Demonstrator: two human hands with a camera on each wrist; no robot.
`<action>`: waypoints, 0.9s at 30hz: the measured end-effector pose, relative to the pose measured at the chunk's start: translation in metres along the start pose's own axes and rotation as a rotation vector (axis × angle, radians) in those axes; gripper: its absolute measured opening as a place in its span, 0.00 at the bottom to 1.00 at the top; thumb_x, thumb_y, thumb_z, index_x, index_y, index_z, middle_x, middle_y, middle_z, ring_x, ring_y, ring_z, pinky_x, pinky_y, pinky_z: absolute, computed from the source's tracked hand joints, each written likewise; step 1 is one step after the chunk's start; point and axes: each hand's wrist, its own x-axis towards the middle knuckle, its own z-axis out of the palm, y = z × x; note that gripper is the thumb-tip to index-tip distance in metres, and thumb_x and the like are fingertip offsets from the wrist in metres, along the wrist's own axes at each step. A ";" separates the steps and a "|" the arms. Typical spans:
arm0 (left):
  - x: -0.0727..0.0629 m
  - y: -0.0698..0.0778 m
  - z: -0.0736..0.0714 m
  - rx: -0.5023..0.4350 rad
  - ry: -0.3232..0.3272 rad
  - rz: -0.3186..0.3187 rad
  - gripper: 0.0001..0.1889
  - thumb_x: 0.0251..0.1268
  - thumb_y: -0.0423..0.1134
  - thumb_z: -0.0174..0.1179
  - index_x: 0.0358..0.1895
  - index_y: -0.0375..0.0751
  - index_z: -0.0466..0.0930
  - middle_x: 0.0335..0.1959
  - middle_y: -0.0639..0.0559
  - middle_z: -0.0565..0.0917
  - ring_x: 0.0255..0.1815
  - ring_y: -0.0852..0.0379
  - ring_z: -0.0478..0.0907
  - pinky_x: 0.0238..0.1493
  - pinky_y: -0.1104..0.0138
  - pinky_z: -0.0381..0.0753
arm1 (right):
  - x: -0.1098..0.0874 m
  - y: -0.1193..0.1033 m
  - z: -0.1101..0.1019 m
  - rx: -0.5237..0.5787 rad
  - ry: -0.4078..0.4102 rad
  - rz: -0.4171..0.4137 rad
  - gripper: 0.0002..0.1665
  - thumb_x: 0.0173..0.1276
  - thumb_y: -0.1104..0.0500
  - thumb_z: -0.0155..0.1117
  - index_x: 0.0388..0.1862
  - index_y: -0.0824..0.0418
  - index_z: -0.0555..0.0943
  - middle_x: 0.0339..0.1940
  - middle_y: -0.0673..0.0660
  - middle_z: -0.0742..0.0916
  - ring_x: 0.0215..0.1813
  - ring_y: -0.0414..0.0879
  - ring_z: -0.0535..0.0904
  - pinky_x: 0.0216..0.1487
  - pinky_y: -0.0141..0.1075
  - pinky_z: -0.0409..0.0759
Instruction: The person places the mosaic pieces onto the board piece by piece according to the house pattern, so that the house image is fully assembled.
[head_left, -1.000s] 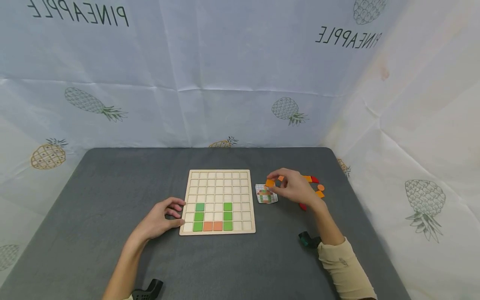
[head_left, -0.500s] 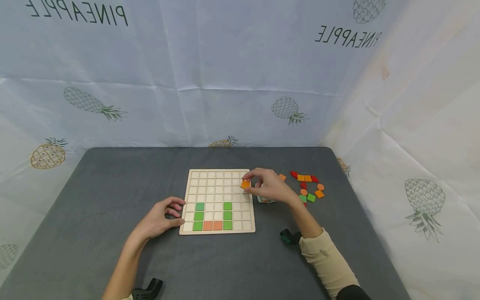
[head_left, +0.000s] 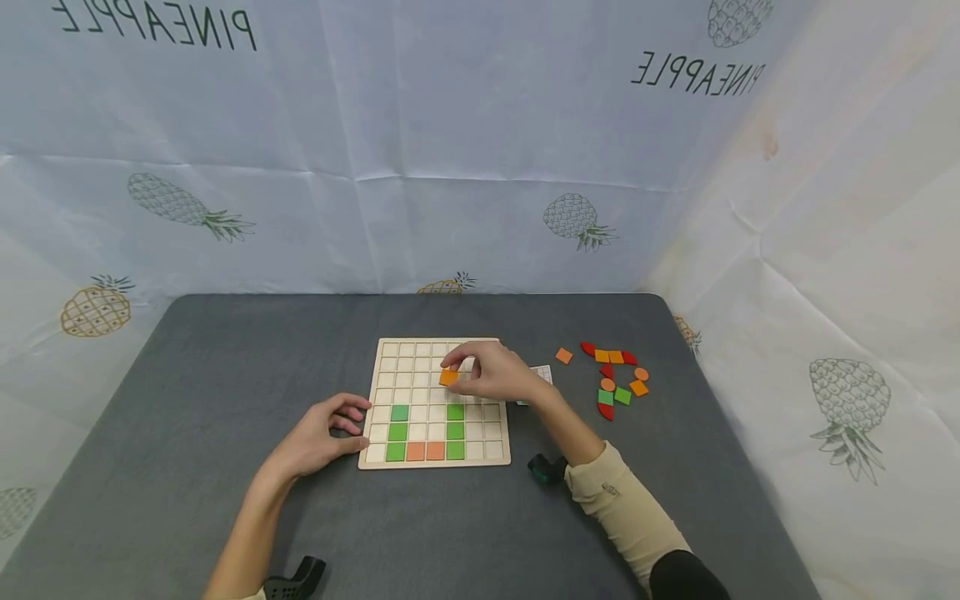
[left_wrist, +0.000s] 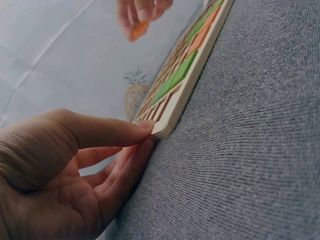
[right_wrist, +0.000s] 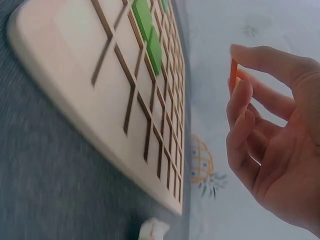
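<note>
My right hand [head_left: 497, 372] pinches a small orange square tile [head_left: 448, 377] between thumb and fingertips, above the upper middle of a wooden grid board [head_left: 476, 451]. In the right wrist view the tile [right_wrist: 233, 72] is held on edge, raised off the board. At the board's lower left edge, my left hand [head_left: 318, 435] holds it; the left wrist view has the thumb [left_wrist: 137, 131] on the frame's corner and fingertips against its side. Green squares [head_left: 397, 433] stand in two columns in the lower cells. Two orange-red squares [head_left: 425, 452] lie between them in the bottom row.
Right of the board lies a patterned card [head_left: 543, 374], partly covered by my right hand. Beyond it are several loose pieces: orange squares [head_left: 616, 357], orange discs [head_left: 641, 374], green squares [head_left: 622, 396] and red curved pieces [head_left: 606, 412]. All rest on a grey table [head_left: 247, 358] against a curtain.
My right hand has carried the orange tile leftward from over the card to over the board, uncovering the loose pieces. The left hand stays at the board's edge.
</note>
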 end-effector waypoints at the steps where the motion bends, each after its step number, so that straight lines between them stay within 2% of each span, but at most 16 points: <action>1: 0.000 0.000 0.000 0.000 0.001 -0.002 0.28 0.65 0.32 0.77 0.66 0.33 0.78 0.53 0.38 0.81 0.45 0.58 0.81 0.46 0.69 0.82 | 0.003 -0.002 0.002 -0.005 -0.013 -0.006 0.21 0.72 0.54 0.77 0.61 0.57 0.88 0.55 0.54 0.91 0.31 0.36 0.80 0.37 0.30 0.79; 8: 0.001 0.002 0.001 0.009 0.011 -0.020 0.28 0.64 0.31 0.77 0.66 0.32 0.78 0.53 0.39 0.81 0.45 0.57 0.81 0.45 0.70 0.82 | 0.023 -0.014 0.019 -0.077 -0.090 -0.024 0.19 0.72 0.53 0.78 0.59 0.56 0.89 0.54 0.54 0.92 0.30 0.37 0.80 0.40 0.29 0.79; 11: 0.001 0.003 0.001 0.014 0.015 -0.034 0.28 0.64 0.31 0.77 0.66 0.33 0.78 0.53 0.39 0.82 0.45 0.57 0.81 0.45 0.70 0.82 | 0.031 -0.019 0.026 -0.118 -0.125 -0.014 0.19 0.73 0.52 0.77 0.60 0.54 0.89 0.54 0.52 0.93 0.37 0.39 0.84 0.44 0.30 0.80; 15: 0.000 0.003 0.001 0.015 0.008 -0.015 0.29 0.64 0.31 0.77 0.66 0.31 0.78 0.53 0.38 0.82 0.44 0.57 0.81 0.44 0.70 0.82 | 0.042 -0.025 0.035 -0.173 -0.159 0.001 0.18 0.73 0.51 0.76 0.60 0.52 0.89 0.54 0.50 0.93 0.52 0.42 0.88 0.49 0.32 0.82; 17: -0.001 0.003 0.000 0.010 0.004 -0.002 0.29 0.64 0.31 0.77 0.67 0.30 0.77 0.53 0.38 0.82 0.44 0.57 0.81 0.44 0.69 0.82 | 0.047 -0.027 0.038 -0.193 -0.167 0.016 0.19 0.73 0.51 0.77 0.60 0.52 0.89 0.54 0.49 0.93 0.55 0.43 0.88 0.50 0.33 0.83; 27: -0.001 0.002 -0.001 0.008 -0.007 0.024 0.29 0.65 0.31 0.76 0.67 0.29 0.76 0.53 0.38 0.82 0.44 0.57 0.81 0.43 0.69 0.82 | 0.063 -0.028 0.052 -0.297 -0.182 0.071 0.17 0.72 0.48 0.77 0.58 0.47 0.89 0.52 0.44 0.92 0.54 0.38 0.87 0.50 0.36 0.83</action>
